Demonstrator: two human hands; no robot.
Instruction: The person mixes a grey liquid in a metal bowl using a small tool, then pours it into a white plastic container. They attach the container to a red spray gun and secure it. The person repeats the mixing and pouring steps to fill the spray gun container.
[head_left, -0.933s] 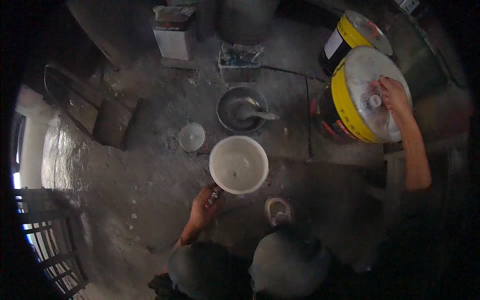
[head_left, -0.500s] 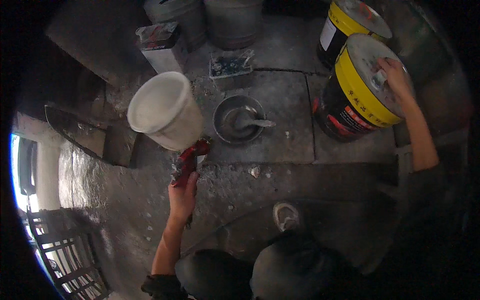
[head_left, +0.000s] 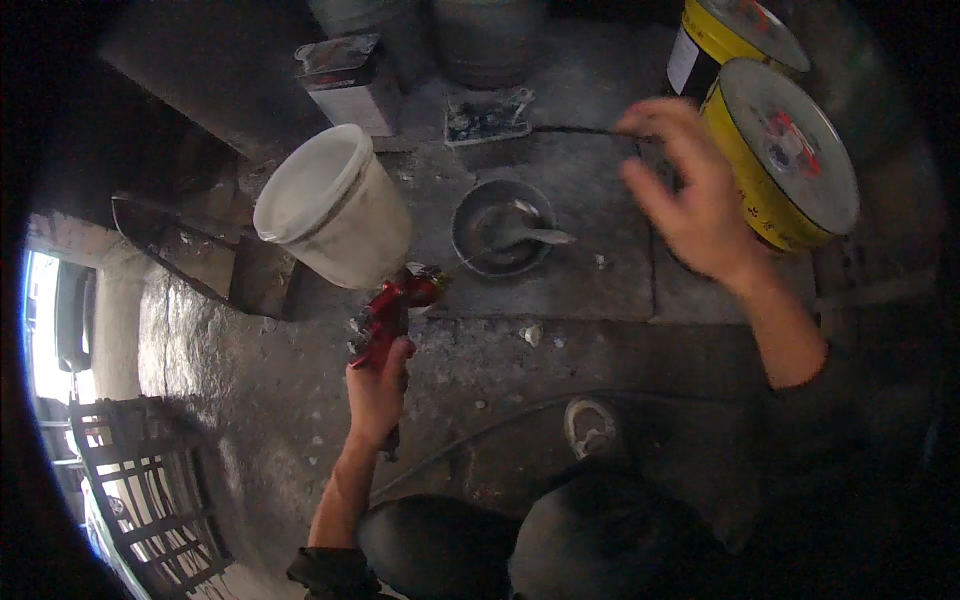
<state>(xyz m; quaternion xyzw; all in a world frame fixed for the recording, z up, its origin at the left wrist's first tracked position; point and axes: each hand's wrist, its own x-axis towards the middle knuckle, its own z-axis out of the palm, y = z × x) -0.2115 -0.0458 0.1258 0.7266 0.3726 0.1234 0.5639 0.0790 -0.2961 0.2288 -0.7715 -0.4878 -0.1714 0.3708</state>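
Note:
My left hand [head_left: 376, 400] is closed round the handle of a red spray gun [head_left: 382, 325]. A white plastic hopper bucket [head_left: 350, 222] sits tilted on top of the gun; whether anything is in it I cannot make out. My right hand [head_left: 695, 205], somewhat blurred, hangs in the air with fingers apart and nothing in them, just left of a yellow and black drum [head_left: 750, 170]. That drum's grey lid [head_left: 800, 165] bears a red mark. Between my hands a dark round bowl [head_left: 470, 240] rests on the floor, with a grey scoop [head_left: 545, 237] leaning over its rim.
A second yellow and black drum [head_left: 705, 45] stands behind the first. Toward the back are a square carton [head_left: 355, 100], a shallow stained tray [head_left: 485, 130] and large dim buckets [head_left: 490, 45]. A hose [head_left: 530, 408] runs across the floor by my shoe [head_left: 590, 428]. A slatted frame [head_left: 150, 480] stands at left.
My right hand has let go of the drum's lid and moved left, its fingers now spread. My left hand still grips the spray gun. The whole view has shifted slightly.

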